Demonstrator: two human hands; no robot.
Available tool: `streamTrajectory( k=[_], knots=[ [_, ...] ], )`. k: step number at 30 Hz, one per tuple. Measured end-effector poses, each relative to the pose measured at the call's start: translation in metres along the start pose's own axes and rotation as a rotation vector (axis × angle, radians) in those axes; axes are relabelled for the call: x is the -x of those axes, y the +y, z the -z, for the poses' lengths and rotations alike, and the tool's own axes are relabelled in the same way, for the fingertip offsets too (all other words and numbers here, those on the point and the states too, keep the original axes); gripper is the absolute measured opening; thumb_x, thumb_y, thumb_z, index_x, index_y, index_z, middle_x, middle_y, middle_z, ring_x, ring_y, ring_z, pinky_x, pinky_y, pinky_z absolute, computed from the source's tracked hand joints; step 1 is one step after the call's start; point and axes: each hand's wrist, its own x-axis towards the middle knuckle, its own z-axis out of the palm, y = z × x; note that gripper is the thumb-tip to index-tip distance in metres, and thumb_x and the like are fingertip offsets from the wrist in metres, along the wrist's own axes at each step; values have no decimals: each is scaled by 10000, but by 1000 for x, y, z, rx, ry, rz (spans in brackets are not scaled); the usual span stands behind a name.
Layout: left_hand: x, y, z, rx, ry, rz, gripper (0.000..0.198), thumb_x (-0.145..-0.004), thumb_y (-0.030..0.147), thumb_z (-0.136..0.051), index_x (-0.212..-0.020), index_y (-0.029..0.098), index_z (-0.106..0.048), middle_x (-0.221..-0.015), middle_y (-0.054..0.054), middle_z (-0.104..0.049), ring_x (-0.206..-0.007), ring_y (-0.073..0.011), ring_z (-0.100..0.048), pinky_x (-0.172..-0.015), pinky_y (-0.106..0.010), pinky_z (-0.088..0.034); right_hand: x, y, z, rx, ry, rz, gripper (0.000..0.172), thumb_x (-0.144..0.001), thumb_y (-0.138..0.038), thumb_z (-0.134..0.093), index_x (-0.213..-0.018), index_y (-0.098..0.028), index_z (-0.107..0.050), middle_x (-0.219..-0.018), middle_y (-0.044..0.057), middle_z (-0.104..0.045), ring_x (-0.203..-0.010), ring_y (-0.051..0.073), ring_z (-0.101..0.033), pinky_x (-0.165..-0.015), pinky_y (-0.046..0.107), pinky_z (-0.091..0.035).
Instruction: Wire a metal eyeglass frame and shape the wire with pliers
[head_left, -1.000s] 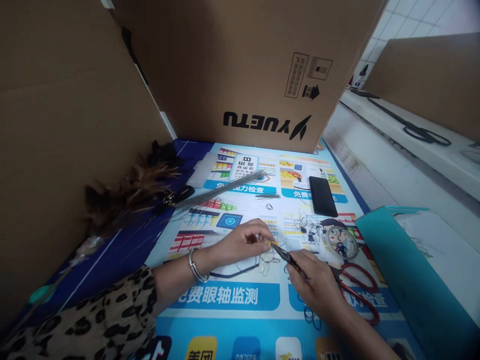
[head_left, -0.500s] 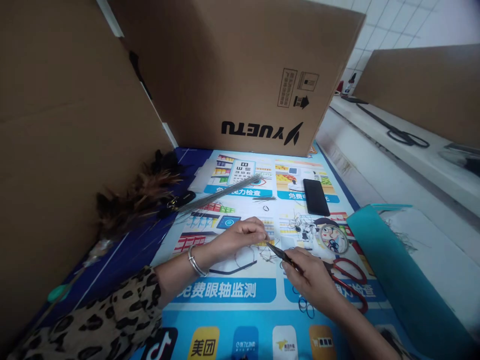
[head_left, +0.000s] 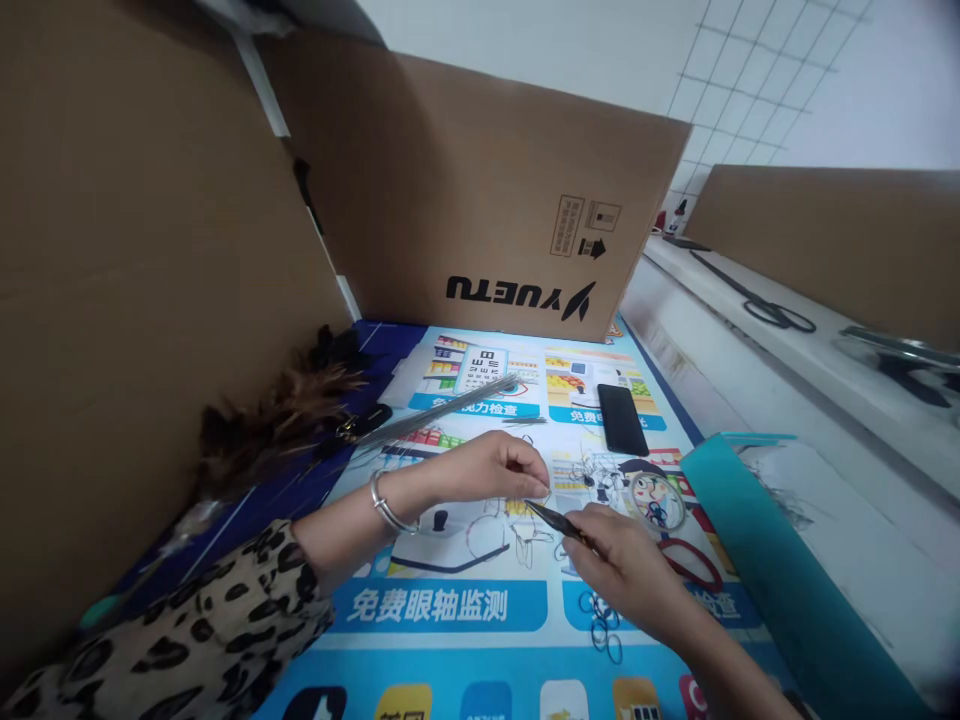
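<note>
My left hand point(head_left: 510, 470) is closed in a pinch, thumb against fingers, with a thin wire barely showing at the fingertips. My right hand point(head_left: 626, 560) grips a pair of dark needle-nose pliers point(head_left: 553, 519), whose pointed tip sits just below my left fingertips. Under the hands lie bent wire pieces point(head_left: 531, 545) on the printed mat. Small dark rings point(head_left: 604, 630) lie below my right hand. Just beyond it stand a round clear dish point(head_left: 636, 497) holding dark rings and a tangle of thin wires point(head_left: 592, 475). Red-handled scissors point(head_left: 694, 565) are partly hidden by my right hand.
A bundle of straight wires point(head_left: 442, 408) lies beyond my left hand. A black phone point(head_left: 622, 420) rests at the back right. A teal box point(head_left: 780, 550) stands on the right, feathers point(head_left: 285, 410) on the left. Cardboard walls point(head_left: 480, 190) close off the back and left.
The view has tilted upward, showing more wall above the cardboard. My left hand's fingers have shifted slightly, rounding above the plier tip. The pliers stay in my right hand.
</note>
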Motion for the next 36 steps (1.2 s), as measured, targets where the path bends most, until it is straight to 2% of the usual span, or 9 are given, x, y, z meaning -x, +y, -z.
streamTrajectory(
  k=[6,17,25,30,36],
  knots=[
    [-6,-8,7,55,-48,40,210,-729,328,-638,-838,152,-673,-688,-3,-622,-604,-101,-516,-572,-223,-404,-14,6,2,-7,1,25,157,-833,-207,-465,-678,-183,-475,-654,-11,-498,-619,121,-480,-555,223,-313],
    [-10,-28,10,-33,78,37,113,-747,247,-592,-760,140,-626,-641,18,-557,-572,-79,-460,-528,-198,-360,-29,12,-6,0,-5,23,169,-836,-207,-462,-667,-189,-464,-653,-16,-498,-604,117,-493,-541,223,-322],
    [-8,-34,9,-1,163,80,129,-740,253,-599,-747,124,-596,-640,18,-539,-573,-82,-445,-546,-209,-355,-24,21,-8,56,-3,-1,116,-850,-255,-449,-830,-196,-548,-783,32,-558,-680,153,-525,-579,243,-381],
    [-10,-37,5,-13,175,68,124,-750,257,-589,-741,134,-586,-614,32,-506,-558,-80,-420,-534,-207,-339,-21,26,-14,129,116,11,200,-854,-283,-447,-981,-192,-573,-928,93,-593,-798,205,-562,-624,273,-433],
    [-11,-36,4,17,169,42,118,-766,257,-582,-753,140,-586,-660,23,-528,-610,-94,-452,-587,-222,-365,-20,28,-24,305,152,38,278,-859,-297,-431,-1055,-161,-573,-952,118,-602,-823,228,-570,-662,305,-442]
  ],
)
